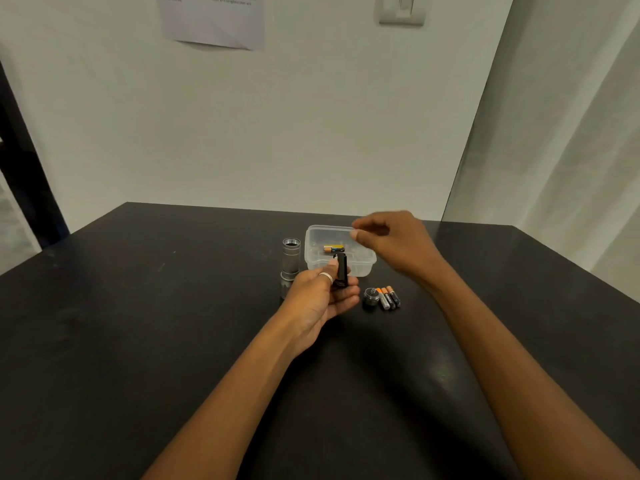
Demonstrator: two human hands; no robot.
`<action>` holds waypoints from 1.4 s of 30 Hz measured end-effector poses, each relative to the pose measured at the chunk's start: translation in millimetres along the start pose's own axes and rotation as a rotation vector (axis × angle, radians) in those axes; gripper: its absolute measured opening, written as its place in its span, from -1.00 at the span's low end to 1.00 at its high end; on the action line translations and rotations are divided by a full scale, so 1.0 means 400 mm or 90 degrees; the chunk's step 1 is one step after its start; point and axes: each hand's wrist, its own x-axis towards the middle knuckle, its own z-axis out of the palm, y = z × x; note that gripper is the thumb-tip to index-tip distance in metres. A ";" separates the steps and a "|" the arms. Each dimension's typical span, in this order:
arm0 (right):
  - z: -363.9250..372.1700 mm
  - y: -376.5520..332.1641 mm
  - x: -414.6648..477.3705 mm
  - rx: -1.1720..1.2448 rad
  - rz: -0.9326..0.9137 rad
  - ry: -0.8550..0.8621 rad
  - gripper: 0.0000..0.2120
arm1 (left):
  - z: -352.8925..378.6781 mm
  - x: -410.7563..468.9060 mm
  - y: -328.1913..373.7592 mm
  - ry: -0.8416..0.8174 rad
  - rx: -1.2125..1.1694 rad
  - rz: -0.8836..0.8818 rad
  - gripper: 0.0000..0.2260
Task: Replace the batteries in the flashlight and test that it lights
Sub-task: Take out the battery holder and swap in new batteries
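A silver flashlight body (290, 263) stands upright on the black table (173, 341), its open threaded end up. My left hand (322, 296) grips a black battery holder (341, 270), held upright just in front of a clear plastic box (360, 266). One battery (333, 249) lies inside the box. My right hand (388, 242) hovers over the box's right side, fingers curled with the tips together; I cannot tell whether they hold anything. The silver end cap (370, 296) lies on the table, with three batteries (389, 297) side by side to its right.
A white wall rises behind the table's far edge, with a paper sheet (213, 20) and a switch plate (401, 10) on it. A white panel (571, 133) stands at the right.
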 end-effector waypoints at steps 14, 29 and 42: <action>0.207 0.097 0.268 -0.326 0.040 -0.201 -0.86 | -0.003 0.017 -0.006 0.020 -0.020 -0.011 -0.70; 0.218 0.071 0.267 -0.404 0.038 -0.211 -0.87 | -0.001 0.005 0.000 0.031 -0.018 -0.020 -0.68; 0.216 0.068 0.266 -0.450 0.014 -0.215 -0.86 | -0.002 0.007 0.000 0.035 -0.012 -0.027 -0.67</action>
